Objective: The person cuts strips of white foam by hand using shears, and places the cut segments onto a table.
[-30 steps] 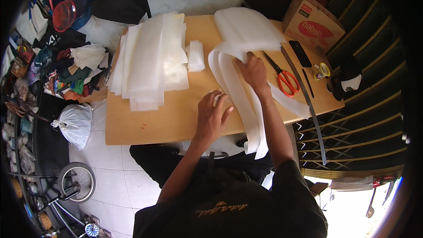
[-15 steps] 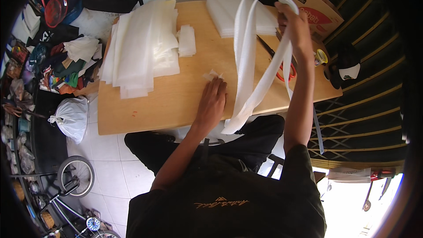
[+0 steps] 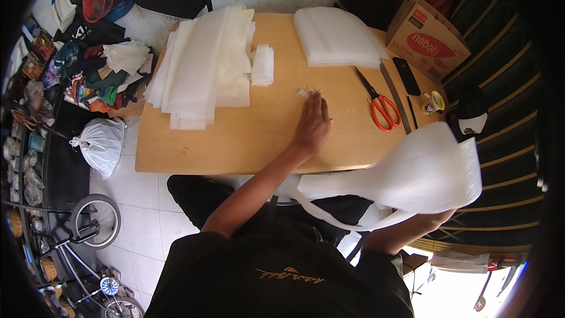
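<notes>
By the wooden table's (image 3: 235,147) near right corner, white foam-like strips (image 3: 412,171) hang bunched, hiding the right hand, whose grip I cannot tell. The left hand (image 3: 313,122), fingers extended side by side, reaches small white scraps (image 3: 304,92); whether pinching, unclear.

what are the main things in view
broad sheet pile: one, whitish, table's left
small sheet bundle: one, white, beside pile
curved sheet stack: one, white, table's far side
long bent sheets: count unclear, white, lower right
metal scissors: one, orange handles, table's right
flat phone: one, black, right of scissors
cardboard box: one, brown, far right
tied plastic bag: one, white, floor left
bicycle: one, dark, lower left
wooden table: one, tan, centre
left hand: one, at white scraps on table
right hand: hidden
</notes>
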### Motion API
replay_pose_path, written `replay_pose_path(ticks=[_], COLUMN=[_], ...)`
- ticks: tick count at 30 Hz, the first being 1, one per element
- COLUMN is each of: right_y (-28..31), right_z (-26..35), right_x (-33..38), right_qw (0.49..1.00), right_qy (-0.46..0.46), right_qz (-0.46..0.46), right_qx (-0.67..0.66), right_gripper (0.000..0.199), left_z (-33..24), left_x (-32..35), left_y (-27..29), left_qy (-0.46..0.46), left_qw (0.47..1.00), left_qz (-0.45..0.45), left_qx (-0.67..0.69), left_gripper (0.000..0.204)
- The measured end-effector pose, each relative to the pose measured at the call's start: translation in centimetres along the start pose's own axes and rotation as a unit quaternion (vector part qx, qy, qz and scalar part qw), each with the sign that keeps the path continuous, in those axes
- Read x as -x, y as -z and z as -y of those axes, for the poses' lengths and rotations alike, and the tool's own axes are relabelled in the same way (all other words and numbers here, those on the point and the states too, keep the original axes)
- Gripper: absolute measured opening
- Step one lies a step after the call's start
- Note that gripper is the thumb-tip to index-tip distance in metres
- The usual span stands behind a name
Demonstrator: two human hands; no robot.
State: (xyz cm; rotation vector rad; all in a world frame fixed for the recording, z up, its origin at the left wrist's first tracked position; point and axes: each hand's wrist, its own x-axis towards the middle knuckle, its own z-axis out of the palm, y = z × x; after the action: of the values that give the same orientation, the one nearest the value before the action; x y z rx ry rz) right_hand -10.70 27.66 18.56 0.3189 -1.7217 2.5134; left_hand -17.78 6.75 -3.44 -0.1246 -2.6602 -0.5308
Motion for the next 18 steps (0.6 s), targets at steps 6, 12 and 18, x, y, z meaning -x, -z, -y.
replay_pose_path(ticks=[6, 12, 18], right_y=[0.3, -0.9, -4.1], right_z=[-3.9, -4.8, -4.8], right_x=[3.1, 3.4, 1.9], right_qw=[0.995, 0.992, 0.946], right_qy=[-0.004, -0.085, -0.016], right_qz=[-0.097, 0.013, 0.193], right_qx=[0.017, 0.089, 0.26], right_gripper=[0.04, 0.059, 0.034], left_z=[-0.7, -2.2, -5.4], left_x=[-3.1, 0.7, 4.5], left_y=[-0.4, 12.5, 21.6], left_qy=[-0.089, 0.03, -0.052], left_qw=[0.989, 0.671, 0.839], left_qz=[-0.006, 0.108, 0.017], left_qx=[0.115, 0.733, 0.541], left_gripper=[0.037, 0.062, 0.103])
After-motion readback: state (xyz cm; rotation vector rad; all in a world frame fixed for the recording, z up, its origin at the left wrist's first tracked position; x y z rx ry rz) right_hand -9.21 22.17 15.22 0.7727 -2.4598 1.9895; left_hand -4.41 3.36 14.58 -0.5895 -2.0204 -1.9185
